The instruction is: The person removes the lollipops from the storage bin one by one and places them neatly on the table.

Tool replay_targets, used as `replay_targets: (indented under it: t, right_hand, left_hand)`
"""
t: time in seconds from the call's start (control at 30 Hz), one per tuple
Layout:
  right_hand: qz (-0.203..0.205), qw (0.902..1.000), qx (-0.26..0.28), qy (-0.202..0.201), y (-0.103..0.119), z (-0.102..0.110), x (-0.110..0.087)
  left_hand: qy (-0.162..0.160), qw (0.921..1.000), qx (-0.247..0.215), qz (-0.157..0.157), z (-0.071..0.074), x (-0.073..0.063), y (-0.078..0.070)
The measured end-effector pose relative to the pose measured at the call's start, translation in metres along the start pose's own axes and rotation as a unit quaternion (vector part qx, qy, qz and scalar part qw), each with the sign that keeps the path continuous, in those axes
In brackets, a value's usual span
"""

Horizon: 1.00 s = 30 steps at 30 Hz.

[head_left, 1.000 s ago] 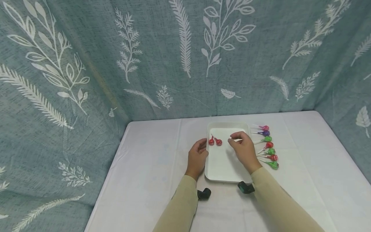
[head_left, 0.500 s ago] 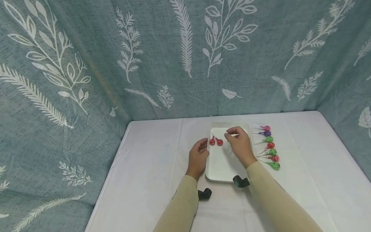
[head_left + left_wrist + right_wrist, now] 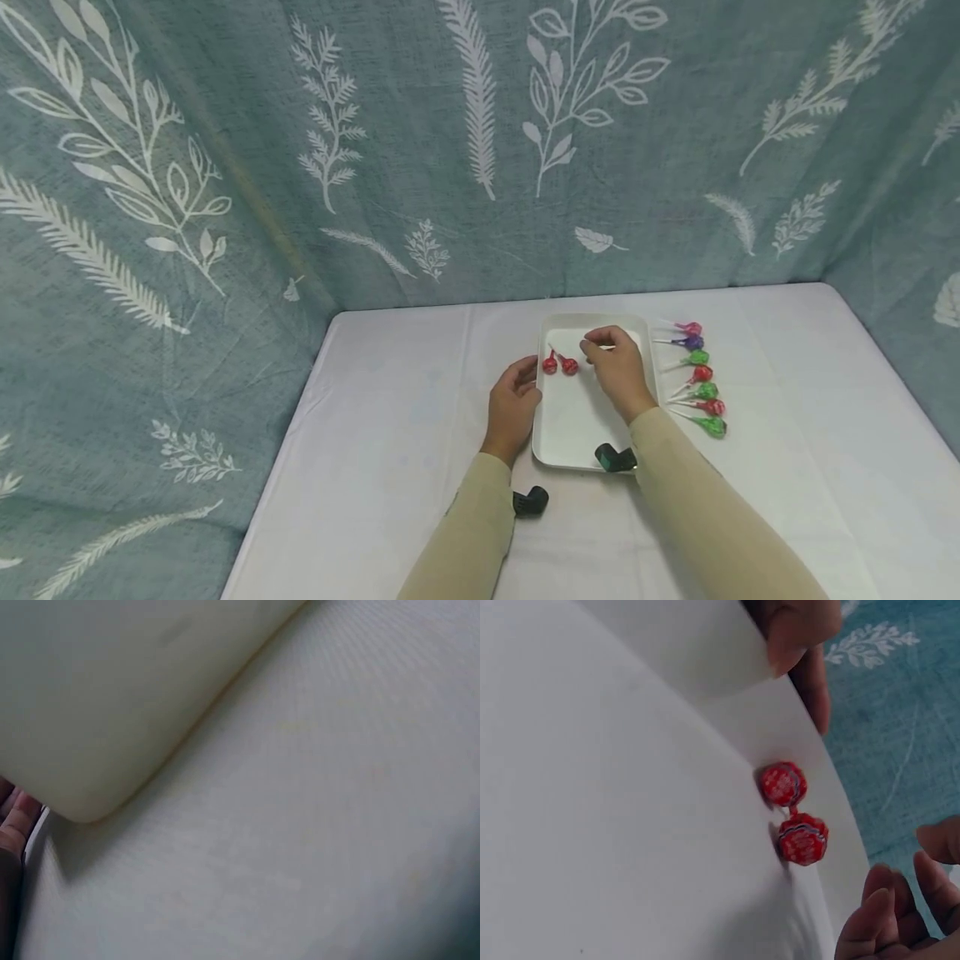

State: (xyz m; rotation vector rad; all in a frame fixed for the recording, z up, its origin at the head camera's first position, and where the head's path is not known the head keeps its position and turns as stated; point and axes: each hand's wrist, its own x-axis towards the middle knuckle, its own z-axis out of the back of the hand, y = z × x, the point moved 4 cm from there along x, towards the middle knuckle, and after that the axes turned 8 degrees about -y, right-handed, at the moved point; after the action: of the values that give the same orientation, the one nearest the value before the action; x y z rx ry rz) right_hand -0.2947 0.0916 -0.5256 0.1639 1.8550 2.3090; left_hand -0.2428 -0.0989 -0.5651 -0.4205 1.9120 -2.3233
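Observation:
A shallow white tray [image 3: 564,429] lies on the cloth, and my left hand [image 3: 513,410] grips its left rim. Seen from the right wrist, the left thumb [image 3: 781,654] hooks over the rim with a finger along the outside. Two red-wrapped lollipops, one [image 3: 550,366] nearest the left wall and another [image 3: 570,367] beside it, lie inside the tray near its far left part. Over the tray's far half, just right of them, is my right hand [image 3: 618,371], with bent fingers and thumb and index tips close together. I cannot tell whether it pinches anything.
Right of the tray, several lollipops lie in a column, sticks toward the tray: a pink one [image 3: 692,328], a purple one [image 3: 692,342], green ones such as the nearest [image 3: 712,427], and red ones [image 3: 702,374]. A patterned teal curtain [image 3: 420,167] hangs behind the table.
The right hand moved left and farther back over the tray, then nearly stopped over the last half second. The left hand and the two lollipops in the tray stayed put.

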Motion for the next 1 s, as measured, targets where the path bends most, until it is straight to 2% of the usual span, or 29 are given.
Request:
replay_targets:
  t: [0.13,0.23,0.4,0.63,1.0]
  right_hand:
    - [-0.006,0.9997,-0.008,0.022,-0.008,-0.004,0.004]
    - [-0.002,0.9977,-0.025,0.062,-0.014,-0.007,0.003]
    - [0.036,0.9897,-0.075,0.116,-0.017,-0.012,0.002]
    - [0.084,0.9801,-0.126,0.129,-0.015,-0.017,-0.002]
    - [0.098,0.9724,-0.157,0.142,-0.017,-0.019,-0.003]
  left_hand:
    - [0.003,1.0,-0.004,0.002,0.0,0.0,-0.002]
    - [0.004,1.0,-0.006,0.002,-0.001,0.001,-0.001]
    - [0.006,0.9999,-0.012,0.005,-0.002,0.001,0.001]
    - [0.002,0.9998,-0.007,0.016,0.0,0.001,0.001]
    - [0.002,0.9998,-0.013,0.013,-0.001,0.001,0.002]
